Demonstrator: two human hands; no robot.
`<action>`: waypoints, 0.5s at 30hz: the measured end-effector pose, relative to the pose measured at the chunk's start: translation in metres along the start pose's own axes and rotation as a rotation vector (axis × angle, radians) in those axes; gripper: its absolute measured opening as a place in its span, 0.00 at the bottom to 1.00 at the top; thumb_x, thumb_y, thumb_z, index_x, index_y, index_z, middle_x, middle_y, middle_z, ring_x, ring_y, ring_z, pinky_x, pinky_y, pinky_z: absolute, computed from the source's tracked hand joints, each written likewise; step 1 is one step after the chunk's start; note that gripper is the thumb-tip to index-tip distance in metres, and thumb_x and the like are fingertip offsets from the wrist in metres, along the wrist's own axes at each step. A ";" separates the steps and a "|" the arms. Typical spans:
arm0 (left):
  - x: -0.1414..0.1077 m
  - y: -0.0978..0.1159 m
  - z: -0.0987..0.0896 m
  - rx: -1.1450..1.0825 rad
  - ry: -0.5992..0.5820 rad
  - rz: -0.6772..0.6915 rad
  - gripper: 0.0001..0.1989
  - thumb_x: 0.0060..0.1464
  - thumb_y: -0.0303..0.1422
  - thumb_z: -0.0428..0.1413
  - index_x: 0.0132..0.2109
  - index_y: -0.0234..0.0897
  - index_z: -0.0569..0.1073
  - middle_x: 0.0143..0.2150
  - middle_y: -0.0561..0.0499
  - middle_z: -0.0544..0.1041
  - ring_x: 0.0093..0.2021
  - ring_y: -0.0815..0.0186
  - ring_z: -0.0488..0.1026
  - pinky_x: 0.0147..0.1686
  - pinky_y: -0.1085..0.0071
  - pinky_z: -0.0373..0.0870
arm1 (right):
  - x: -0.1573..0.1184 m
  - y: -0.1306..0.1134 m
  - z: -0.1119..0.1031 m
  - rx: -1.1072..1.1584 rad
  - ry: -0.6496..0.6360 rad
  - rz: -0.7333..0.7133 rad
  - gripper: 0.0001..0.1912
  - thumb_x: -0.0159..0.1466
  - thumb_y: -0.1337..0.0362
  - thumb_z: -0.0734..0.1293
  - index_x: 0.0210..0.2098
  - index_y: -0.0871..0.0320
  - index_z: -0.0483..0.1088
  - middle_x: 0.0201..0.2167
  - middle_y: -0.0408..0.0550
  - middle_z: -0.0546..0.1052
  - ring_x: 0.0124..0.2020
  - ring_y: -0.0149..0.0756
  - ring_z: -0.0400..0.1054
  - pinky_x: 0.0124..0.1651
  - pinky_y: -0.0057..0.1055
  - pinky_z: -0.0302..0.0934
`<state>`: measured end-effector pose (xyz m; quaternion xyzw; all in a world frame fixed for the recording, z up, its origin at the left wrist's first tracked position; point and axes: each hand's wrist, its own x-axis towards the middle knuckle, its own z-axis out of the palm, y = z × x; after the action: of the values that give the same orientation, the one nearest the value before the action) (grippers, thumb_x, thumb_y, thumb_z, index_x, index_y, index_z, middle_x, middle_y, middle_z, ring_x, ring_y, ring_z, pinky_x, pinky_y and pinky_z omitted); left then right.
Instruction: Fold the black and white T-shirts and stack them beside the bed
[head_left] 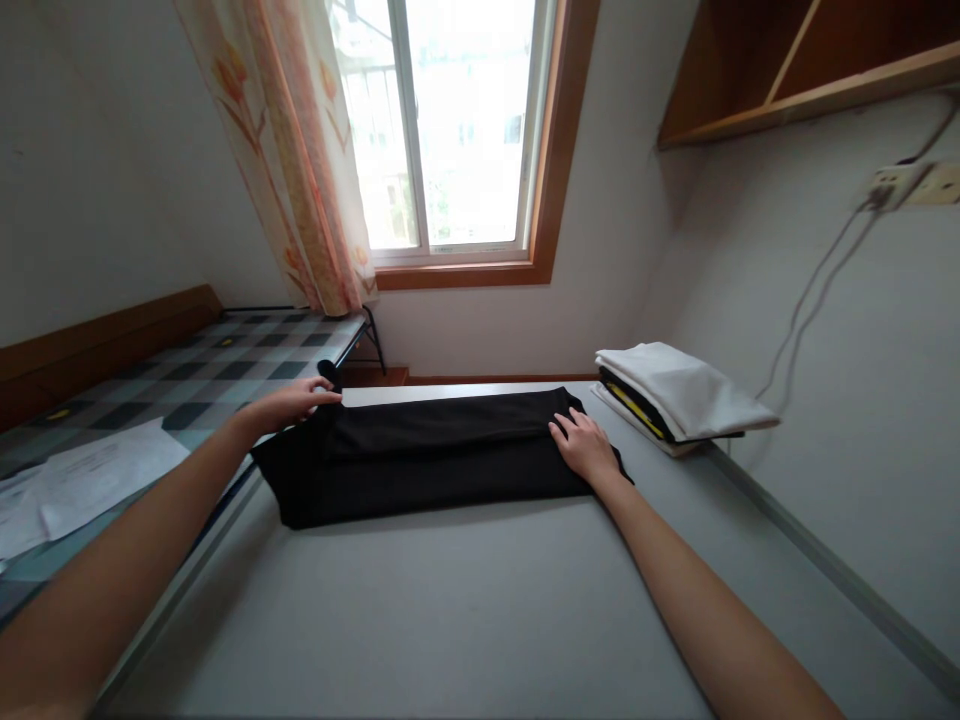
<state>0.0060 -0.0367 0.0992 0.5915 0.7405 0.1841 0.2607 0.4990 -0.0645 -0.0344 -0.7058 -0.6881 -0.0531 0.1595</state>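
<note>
A black garment (442,450), folded into a long strip, lies across the white table (465,610). At its far left corner my left hand (296,402) pinches the black cloth, and a bit of it sticks up beyond the fingertips. My right hand (583,445) rests flat on the garment's right end with the fingers spread. The kind of garment cannot be made out from the folded shape.
Folded clothes (679,395), white, black and yellow, are stacked at the table's right back. Left of the table stands a bed with a checked sheet (277,345) and papers (105,485). Cables (814,275) hang along the right wall below a wooden shelf (810,95).
</note>
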 end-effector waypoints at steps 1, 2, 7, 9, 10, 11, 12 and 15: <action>0.000 0.012 0.015 -0.020 -0.037 0.025 0.24 0.45 0.48 0.60 0.45 0.38 0.71 0.24 0.55 0.70 0.23 0.66 0.72 0.19 0.75 0.63 | 0.000 0.000 0.000 0.004 0.000 0.002 0.26 0.69 0.54 0.54 0.58 0.59 0.69 0.62 0.60 0.66 0.62 0.49 0.58 0.61 0.43 0.53; 0.001 0.023 0.031 -0.040 -0.065 0.054 0.23 0.46 0.46 0.60 0.46 0.38 0.70 0.24 0.55 0.70 0.23 0.66 0.72 0.19 0.75 0.63 | 0.000 0.000 0.000 0.007 0.000 0.002 0.26 0.69 0.54 0.54 0.58 0.59 0.69 0.62 0.60 0.66 0.62 0.49 0.58 0.61 0.43 0.53; 0.002 0.047 0.107 0.036 -0.241 0.072 0.20 0.50 0.37 0.58 0.49 0.37 0.64 0.21 0.54 0.71 0.20 0.65 0.72 0.21 0.73 0.66 | -0.001 0.000 -0.002 0.013 -0.003 0.001 0.26 0.69 0.54 0.53 0.58 0.59 0.69 0.61 0.58 0.66 0.62 0.48 0.58 0.61 0.42 0.52; 0.004 0.047 0.125 0.159 -0.198 0.110 0.20 0.49 0.37 0.58 0.48 0.38 0.64 0.23 0.53 0.73 0.20 0.64 0.73 0.24 0.70 0.67 | 0.000 0.000 -0.002 0.013 -0.008 0.006 0.26 0.69 0.54 0.53 0.58 0.59 0.69 0.61 0.58 0.67 0.63 0.48 0.58 0.61 0.42 0.53; 0.005 0.047 0.131 0.228 -0.156 0.140 0.19 0.49 0.37 0.58 0.47 0.39 0.65 0.25 0.53 0.75 0.20 0.64 0.74 0.26 0.69 0.68 | 0.000 0.000 -0.002 0.012 -0.009 0.008 0.26 0.69 0.53 0.54 0.58 0.59 0.69 0.61 0.58 0.67 0.63 0.48 0.58 0.61 0.42 0.53; 0.006 0.047 0.134 0.293 -0.111 0.168 0.17 0.48 0.38 0.58 0.45 0.40 0.65 0.27 0.52 0.76 0.21 0.64 0.74 0.28 0.68 0.68 | 0.000 0.001 -0.001 0.012 -0.010 0.008 0.26 0.69 0.53 0.54 0.58 0.58 0.69 0.61 0.58 0.67 0.63 0.48 0.57 0.61 0.42 0.53; 0.006 0.047 0.135 0.345 -0.074 0.189 0.16 0.49 0.39 0.57 0.44 0.41 0.66 0.28 0.52 0.77 0.22 0.63 0.75 0.29 0.68 0.67 | 0.000 0.001 -0.001 0.013 -0.009 0.009 0.26 0.69 0.53 0.54 0.58 0.58 0.69 0.61 0.57 0.67 0.63 0.48 0.57 0.61 0.43 0.53; 0.006 0.049 0.135 0.404 -0.026 0.194 0.15 0.49 0.39 0.56 0.44 0.42 0.68 0.29 0.51 0.78 0.25 0.62 0.76 0.32 0.68 0.66 | 0.000 0.000 -0.002 0.018 -0.011 0.004 0.26 0.69 0.53 0.53 0.58 0.57 0.70 0.61 0.57 0.68 0.62 0.49 0.58 0.61 0.44 0.54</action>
<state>0.1244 -0.0243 0.0195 0.7024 0.6986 0.0487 0.1274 0.4994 -0.0651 -0.0325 -0.7062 -0.6880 -0.0427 0.1619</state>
